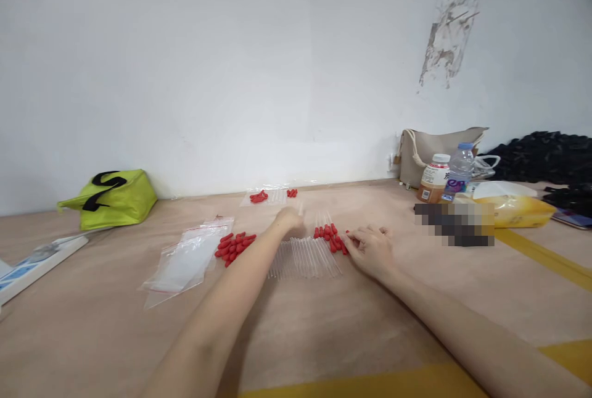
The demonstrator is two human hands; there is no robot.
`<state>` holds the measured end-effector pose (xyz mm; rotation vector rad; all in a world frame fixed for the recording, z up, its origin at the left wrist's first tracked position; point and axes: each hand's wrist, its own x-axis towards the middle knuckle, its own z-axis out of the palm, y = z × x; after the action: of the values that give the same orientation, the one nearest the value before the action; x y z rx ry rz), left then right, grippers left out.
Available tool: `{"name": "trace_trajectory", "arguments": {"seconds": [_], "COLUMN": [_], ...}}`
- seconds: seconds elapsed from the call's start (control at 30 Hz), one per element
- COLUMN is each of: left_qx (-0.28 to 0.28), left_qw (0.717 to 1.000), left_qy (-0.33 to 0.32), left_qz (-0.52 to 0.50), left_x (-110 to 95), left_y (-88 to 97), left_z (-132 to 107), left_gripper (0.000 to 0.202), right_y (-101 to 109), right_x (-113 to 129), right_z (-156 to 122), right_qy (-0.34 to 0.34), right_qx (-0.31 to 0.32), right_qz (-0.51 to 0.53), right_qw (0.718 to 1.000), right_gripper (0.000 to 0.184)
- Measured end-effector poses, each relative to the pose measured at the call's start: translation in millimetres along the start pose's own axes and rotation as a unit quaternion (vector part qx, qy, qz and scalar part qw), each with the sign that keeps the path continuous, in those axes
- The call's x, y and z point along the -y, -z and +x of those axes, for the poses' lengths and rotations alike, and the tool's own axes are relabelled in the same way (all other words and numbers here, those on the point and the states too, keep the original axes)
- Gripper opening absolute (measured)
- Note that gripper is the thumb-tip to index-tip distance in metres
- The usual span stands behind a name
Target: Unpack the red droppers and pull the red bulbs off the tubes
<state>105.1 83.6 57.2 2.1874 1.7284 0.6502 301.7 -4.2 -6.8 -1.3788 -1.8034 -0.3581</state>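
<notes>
My left hand [290, 219] is closed above the far end of a row of thin clear tubes [303, 259]. A faint clear tube [301, 207] shows at its fingertips. To the right, my right hand [374, 251] has its thumb and fingers pinched at a red rubber bulb [345, 246] on the edge of a small pile of red bulbs [330, 234]. Several clear tubes with red bulbs on their near ends [322, 222] lie beside that pile. A larger heap of red bulbs [231, 248] rests left of my left forearm, which partly covers it.
Clear zip bags [185, 259] lie on the left. A filled bag with tubes and red bulbs [272, 196] is by the wall. A green pouch [118, 197] and power strip [41, 265] stand far left; bottles [435, 179], a grey bag [416, 145] and a yellow packet [518, 210] are right.
</notes>
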Motion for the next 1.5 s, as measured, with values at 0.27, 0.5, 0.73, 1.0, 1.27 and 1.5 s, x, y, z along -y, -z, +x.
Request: {"name": "trace_trajectory", "arguments": {"seconds": [0.27, 0.5, 0.73, 1.0, 1.27, 1.5], "left_qx": [-0.1, -0.185, -0.179, -0.181, -0.175, -0.254], "left_qw": [0.982, 0.937, 0.928, 0.922, 0.904, 0.93], "left_qy": [-0.136, -0.288, -0.323, -0.321, -0.337, -0.252], "left_qz": [0.08, 0.07, 0.053, 0.118, 0.198, 0.089], "left_x": [58.6, 99.4, 87.1, 84.6, 75.9, 107.6], "left_y": [54.3, 22.4, 14.5, 16.6, 21.4, 46.2], "left_z": [-109.9, -177.0, -177.4, -172.8, -173.0, -176.7], "left_gripper": [0.019, 0.016, 0.015, 0.019, 0.017, 0.015], "right_y": [1.7, 15.6, -8.8, -11.0, -6.3, 1.5], "right_x": [7.7, 58.1, 78.4, 79.3, 78.2, 45.7], "right_z": [-0.2, -4.6, -17.5, -18.7, -21.5, -12.2], "right_qy": [0.036, 0.244, 0.316, 0.287, 0.293, 0.165], "right_qx": [-0.021, 0.053, 0.04, 0.051, 0.054, 0.016], "right_qz": [0.082, 0.098, 0.095, 0.098, 0.116, 0.117], "right_qw": [0.996, 0.963, 0.943, 0.951, 0.948, 0.979], "right_gripper": [0.021, 0.026, 0.021, 0.02, 0.02, 0.023]}}
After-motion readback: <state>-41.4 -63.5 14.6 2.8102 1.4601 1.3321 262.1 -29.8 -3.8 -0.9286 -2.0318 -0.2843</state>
